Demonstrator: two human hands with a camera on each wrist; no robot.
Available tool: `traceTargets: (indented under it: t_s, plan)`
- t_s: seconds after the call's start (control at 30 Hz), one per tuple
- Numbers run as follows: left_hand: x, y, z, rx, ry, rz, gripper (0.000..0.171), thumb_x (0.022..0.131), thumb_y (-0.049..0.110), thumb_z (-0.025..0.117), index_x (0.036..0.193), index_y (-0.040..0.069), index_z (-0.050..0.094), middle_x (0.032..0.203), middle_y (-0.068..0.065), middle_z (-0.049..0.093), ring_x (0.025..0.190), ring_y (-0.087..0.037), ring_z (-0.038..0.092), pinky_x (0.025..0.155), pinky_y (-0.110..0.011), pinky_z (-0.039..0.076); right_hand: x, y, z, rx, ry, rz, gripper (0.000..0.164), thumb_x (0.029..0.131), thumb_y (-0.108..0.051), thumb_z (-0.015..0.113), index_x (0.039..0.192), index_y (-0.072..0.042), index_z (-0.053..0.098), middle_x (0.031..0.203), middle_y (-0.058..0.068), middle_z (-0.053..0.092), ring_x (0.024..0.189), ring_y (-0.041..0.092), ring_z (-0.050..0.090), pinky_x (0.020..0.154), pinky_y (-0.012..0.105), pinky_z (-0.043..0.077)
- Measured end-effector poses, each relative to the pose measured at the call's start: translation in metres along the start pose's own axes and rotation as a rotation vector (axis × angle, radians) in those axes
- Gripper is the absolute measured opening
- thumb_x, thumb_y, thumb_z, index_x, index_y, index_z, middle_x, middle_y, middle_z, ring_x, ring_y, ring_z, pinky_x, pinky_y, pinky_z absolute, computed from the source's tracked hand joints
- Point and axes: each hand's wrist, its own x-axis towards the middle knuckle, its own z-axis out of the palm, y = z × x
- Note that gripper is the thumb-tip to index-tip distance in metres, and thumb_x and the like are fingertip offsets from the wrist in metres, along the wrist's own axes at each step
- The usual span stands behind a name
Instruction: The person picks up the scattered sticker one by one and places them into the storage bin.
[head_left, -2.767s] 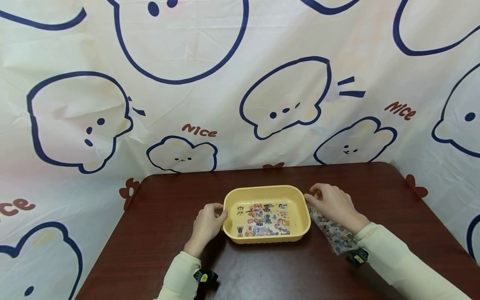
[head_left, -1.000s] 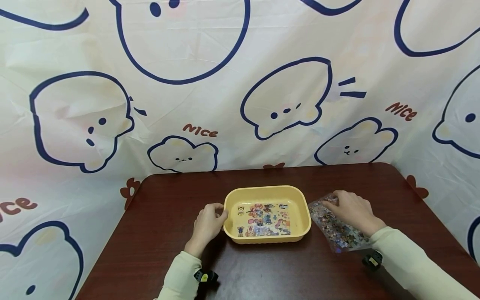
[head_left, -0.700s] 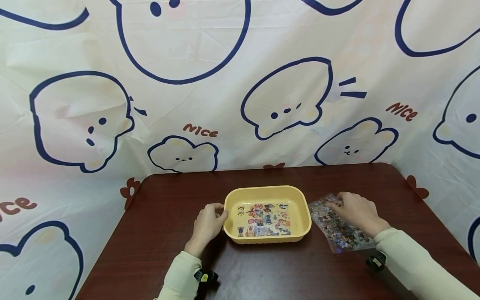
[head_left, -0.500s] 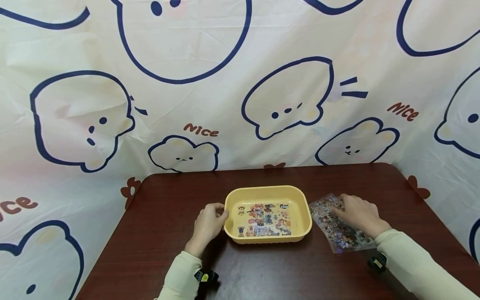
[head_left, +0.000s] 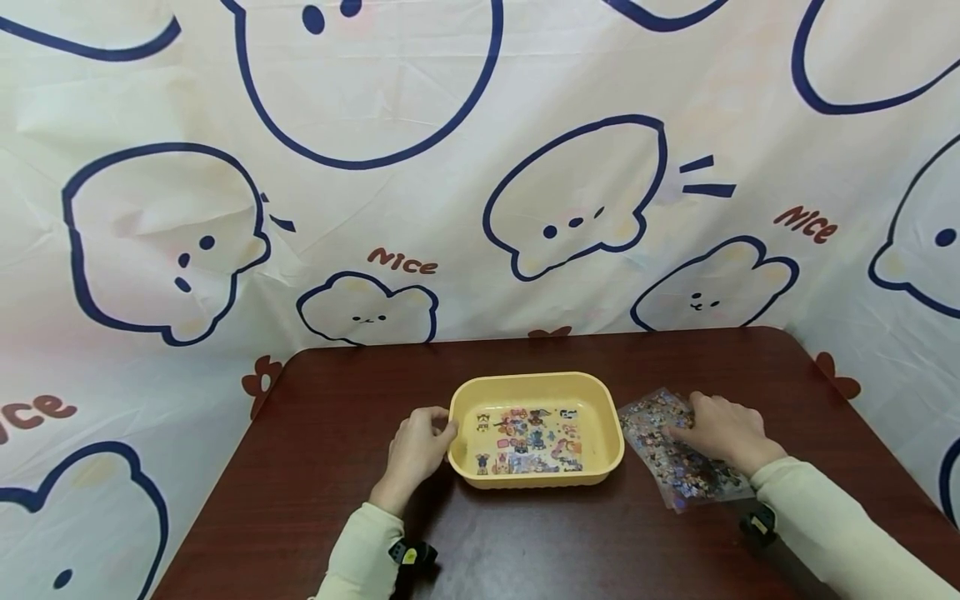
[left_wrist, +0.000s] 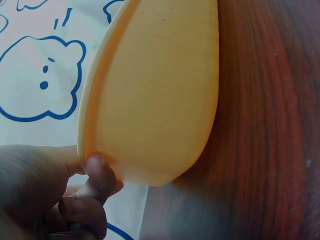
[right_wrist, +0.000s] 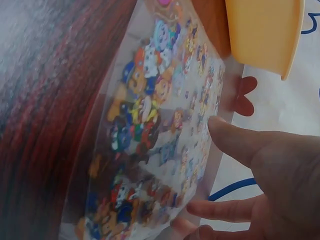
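Note:
A yellow plastic basin (head_left: 540, 482) stands mid-table, with small cartoon pictures on its bottom. My left hand (head_left: 415, 448) pinches its left end; in the left wrist view the thumb and fingertips (left_wrist: 97, 167) meet at the basin rim (left_wrist: 82, 115). To the basin's right lies a clear plastic sticker sheet (head_left: 660, 450) covered with small cartoon puppies. My right hand (head_left: 726, 429) is over its right side. In the right wrist view, the thumb and fingers (right_wrist: 225, 209) are spread apart at the edge of the sticker sheet (right_wrist: 165, 125).
The dark reddish-brown table (head_left: 337, 400) has rounded far corners. A pale fabric backdrop (head_left: 450, 200) with blue-outlined bears closes in its back and sides. Each wrist bears a black camera on a strap (head_left: 411, 552).
My right hand has moved from beside the basin's right rim rightward over the sticker sheet, uncovering more of it. The left hand and basin have stayed put.

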Motion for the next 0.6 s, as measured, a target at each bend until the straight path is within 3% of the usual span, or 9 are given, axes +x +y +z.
traceTargets:
  t_s: [0.13,0.37,0.6]
  plan:
    - [0.000,0.000,0.000,0.002,-0.004,0.001,0.031,0.095,0.027,0.064,0.119,0.007,0.072,0.063,0.005,0.068,0.055,-0.009,0.060,0.062,-0.032,0.045,0.004,0.004,0.003,0.023,-0.013,0.017,0.085,0.080,-0.059,0.077,0.123,0.011,0.057,0.094,0.019,0.068,0.072,0.025,0.058,0.058,0.041,0.043]
    - [0.000,0.000,-0.001,0.007,-0.005,-0.001,0.032,0.095,0.027,0.065,0.118,0.008,0.072,0.064,0.006,0.068,0.056,-0.008,0.060,0.062,-0.032,0.045,0.005,0.010,0.004,0.083,-0.019,0.025,0.077,0.075,-0.056,0.082,0.112,0.007,0.058,0.078,0.009,0.060,0.067,0.022,0.052,0.058,0.037,0.038]
    - [0.000,0.000,-0.001,0.006,-0.008,-0.003,0.032,0.096,0.027,0.065,0.120,0.007,0.071,0.065,0.005,0.068,0.057,-0.008,0.060,0.062,-0.032,0.044,0.002,0.012,0.001,0.091,-0.005,0.037,0.061,0.074,-0.056,0.083,0.085,-0.003,0.055,0.066,0.005,0.048,0.061,0.020,0.048,0.055,0.035,0.034]
